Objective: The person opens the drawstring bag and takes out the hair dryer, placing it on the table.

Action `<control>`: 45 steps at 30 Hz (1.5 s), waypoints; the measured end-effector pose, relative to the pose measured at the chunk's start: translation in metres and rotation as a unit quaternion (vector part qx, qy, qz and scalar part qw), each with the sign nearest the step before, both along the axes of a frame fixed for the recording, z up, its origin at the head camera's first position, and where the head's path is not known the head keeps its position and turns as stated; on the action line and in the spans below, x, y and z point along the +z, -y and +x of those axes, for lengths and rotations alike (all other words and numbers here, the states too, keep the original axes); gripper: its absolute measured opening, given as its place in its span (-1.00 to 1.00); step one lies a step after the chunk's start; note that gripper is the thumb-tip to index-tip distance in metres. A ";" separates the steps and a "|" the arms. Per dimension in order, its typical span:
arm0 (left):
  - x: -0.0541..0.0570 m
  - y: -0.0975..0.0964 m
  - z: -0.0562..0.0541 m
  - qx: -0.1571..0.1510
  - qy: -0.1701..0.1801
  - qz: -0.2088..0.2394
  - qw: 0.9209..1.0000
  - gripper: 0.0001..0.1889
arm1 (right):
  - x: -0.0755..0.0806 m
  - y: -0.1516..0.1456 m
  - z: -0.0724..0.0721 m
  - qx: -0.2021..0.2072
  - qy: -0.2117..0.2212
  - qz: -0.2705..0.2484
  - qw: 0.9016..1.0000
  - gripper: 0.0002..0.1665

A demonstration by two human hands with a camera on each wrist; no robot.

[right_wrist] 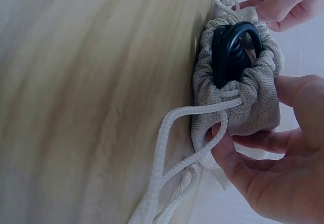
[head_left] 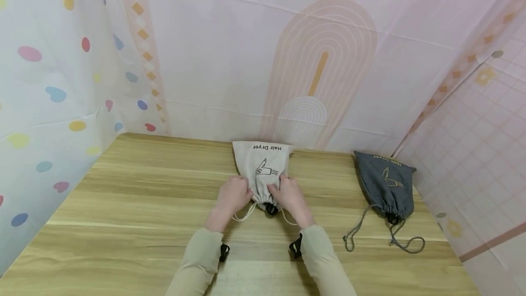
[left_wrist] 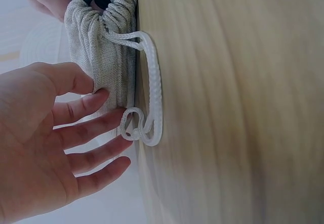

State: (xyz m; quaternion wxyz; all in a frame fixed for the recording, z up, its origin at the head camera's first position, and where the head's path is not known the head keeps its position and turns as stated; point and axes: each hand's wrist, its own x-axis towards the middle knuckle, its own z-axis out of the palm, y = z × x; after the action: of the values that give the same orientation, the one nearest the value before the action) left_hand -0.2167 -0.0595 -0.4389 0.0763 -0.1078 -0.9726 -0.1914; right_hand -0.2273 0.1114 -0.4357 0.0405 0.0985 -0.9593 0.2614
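Observation:
A light beige drawstring bag (head_left: 246,159), printed "Hair Dryer" with a hand-and-dryer drawing, lies on the table with its mouth toward me. My left hand (head_left: 235,193) pinches the fabric at its left side between thumb and index finger, the other fingers spread. On the opposite side, my right hand (head_left: 291,194) grips the bag's edge, thumb on top and fingers lower down. Inside the gathered, partly open mouth shows a black item with a loop (right_wrist: 246,28) and a ribbed part; the rest of it is hidden. White cords (left_wrist: 155,80) hang from both sides of the mouth.
A dark grey drawstring bag (head_left: 370,177) with gold "Hair Dryer" print lies at the right, its grey cords (head_left: 404,245) trailing toward me. The wooden table (head_left: 135,223) ends at a patterned cloth wall (head_left: 213,81) behind, with more cloth at both sides.

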 end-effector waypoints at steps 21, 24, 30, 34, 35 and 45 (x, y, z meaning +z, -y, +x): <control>0.004 0.007 0.011 -0.104 -0.065 -0.021 0.992 -0.80 | 0.004 -0.016 0.005 0.100 0.003 -0.026 0.995 -0.73; 0.006 0.004 0.014 -0.142 -0.051 -0.028 0.988 -0.72 | 0.006 -0.020 0.009 0.143 -0.002 -0.024 0.989 -0.77; 0.004 -0.001 0.018 -0.139 -0.046 -0.068 0.987 -0.58 | 0.008 -0.026 0.015 0.198 0.001 0.015 0.980 -0.64; 0.003 -0.008 0.017 -0.123 -0.047 -0.085 0.988 -0.54 | 0.006 -0.024 0.017 0.189 -0.001 0.035 0.981 -0.58; 0.003 -0.009 0.018 -0.121 -0.049 -0.087 0.988 -0.55 | 0.005 -0.023 0.018 0.183 -0.004 0.039 0.982 -0.58; 0.002 -0.011 0.019 -0.121 -0.052 -0.100 0.986 -0.71 | 0.000 -0.020 0.020 0.179 -0.074 0.079 0.978 -0.71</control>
State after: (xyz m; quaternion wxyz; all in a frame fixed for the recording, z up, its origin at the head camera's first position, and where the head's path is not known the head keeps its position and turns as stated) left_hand -0.1978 -0.0482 -0.4365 0.0923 -0.2419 -0.9612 -0.0952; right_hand -0.2076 0.1311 -0.4352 0.0560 0.2902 -0.9382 0.1800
